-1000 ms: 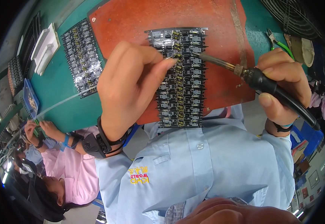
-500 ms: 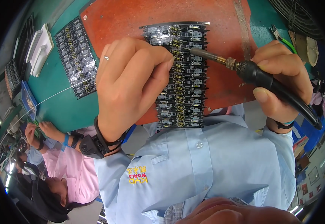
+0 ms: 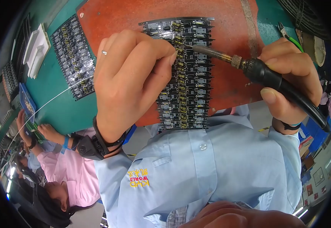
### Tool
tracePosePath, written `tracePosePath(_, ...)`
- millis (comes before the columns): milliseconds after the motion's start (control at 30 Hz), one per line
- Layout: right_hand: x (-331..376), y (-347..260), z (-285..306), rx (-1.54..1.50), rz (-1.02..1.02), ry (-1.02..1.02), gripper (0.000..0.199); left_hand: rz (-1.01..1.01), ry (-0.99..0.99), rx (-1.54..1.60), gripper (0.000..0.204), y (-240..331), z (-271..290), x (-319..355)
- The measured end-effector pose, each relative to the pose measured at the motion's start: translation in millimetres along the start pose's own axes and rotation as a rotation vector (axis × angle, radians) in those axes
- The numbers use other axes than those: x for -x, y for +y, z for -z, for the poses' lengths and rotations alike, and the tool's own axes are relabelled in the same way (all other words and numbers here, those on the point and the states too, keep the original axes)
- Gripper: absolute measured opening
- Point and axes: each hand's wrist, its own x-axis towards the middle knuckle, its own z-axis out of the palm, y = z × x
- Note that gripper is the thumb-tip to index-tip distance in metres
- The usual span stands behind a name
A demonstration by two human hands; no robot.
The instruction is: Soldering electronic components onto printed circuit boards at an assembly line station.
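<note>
My right hand [image 3: 300, 72] is closed round the black handle of a soldering iron [image 3: 262, 74]. The iron's metal tip points left, at the upper part of a dark panel of small circuit boards [image 3: 202, 91]. Just left of the tip, my left hand [image 3: 127, 76] pinches a thin silvery solder wire [image 3: 55, 97] over the panel's middle column of yellowish parts. That wire trails off to the lower left. Part of the panel's left side is hidden by my left hand, and the wire's end is too small to make out.
The panel lies on a reddish-orange mat [image 3: 232, 95] on a green table [image 3: 62, 114]. A second board panel [image 3: 72, 57] and a white tray [image 3: 38, 51] are at left. Green-handled cutters [image 3: 294, 42] lie at right. A co-worker's hand [image 3: 48, 132] is near a blue tray [image 3: 27, 99].
The iron's tip and my left fingers have shifted very slightly along the panel. At left, one of the co-worker's hands has moved up towards the blue tray. The view has moved a little.
</note>
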Motion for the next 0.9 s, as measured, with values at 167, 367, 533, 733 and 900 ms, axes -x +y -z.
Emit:
tracePosePath(167, -0.8, 1.3, 2.9, 0.011, 0.005, -0.013, 0.035, -0.069, 0.009, -0.070, 0.015, -1.1, 0.0, -3.0)
tracePosePath(367, -2.3, -0.5, 3.6, 0.018, -0.016, -0.016, 0.035, -0.211, 0.011, -0.102, 0.018, -2.5, 2.4, -3.2)
tracePosePath(533, -3.3, 0.0, 3.3, 0.025, -0.010, -0.015, 0.036, -0.212, 0.021, -0.154, 0.017, -5.0, -0.5, -4.9)
tracePosePath(733, -2.6, -6.2, 4.8, 0.059, -0.075, 0.012, 0.037, -0.251, 0.032, -0.172, 0.019, -9.2, -0.6, -8.5)
tracePosePath(900, 5.8, -8.3, 0.6, 0.044, -0.075, 0.063, 0.037, -0.269, 0.057, -0.172, 0.019, -8.3, -3.0, -6.1)
